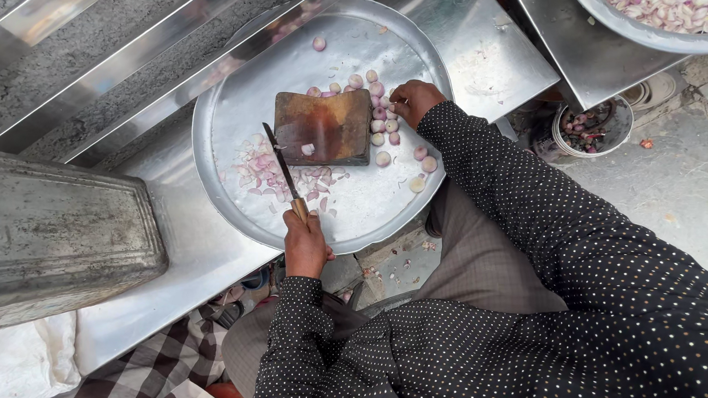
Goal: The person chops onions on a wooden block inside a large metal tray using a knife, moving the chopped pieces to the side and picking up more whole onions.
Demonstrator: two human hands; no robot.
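- Shallots (378, 112), peeled and whole: clustered on the round steel tray (348, 42) just beside the far right edge of the wooden chopping block (324, 128); a few strays nearer the tray's front rim, one alone towards the far side.
- Right hand (413, 101): fingers curled narrow over the whole bulbs and touching the cluster; cannot tell whether one is pinched. Stock kept on this side, probably so each bulb is a short reach from the block.
- Left hand (304, 244): closed tight round the wooden handle of a knife (281, 164). Blade long and thin, angled away from the body, tip near the block's left corner, resting over or just above the tray.
- Sliced shallot pieces (263, 175): pale pink heap on the tray, left of the block and under the blade line; likely swept off to that side to keep the cutting face free.
- One small pale piece (308, 149) lying on the block's top.
- Block set mid-tray, so cuttings land in the tray rather than on the steel counter (191, 259).
- Large steel bowl (654, 35), top right, well apart: heaped with peeled shallots.
- Small round bucket (595, 128) on the ground below it: holds dark reddish scraps, probably skins.
- Dull grey metal box (57, 225) on the counter at left; contents not visible.
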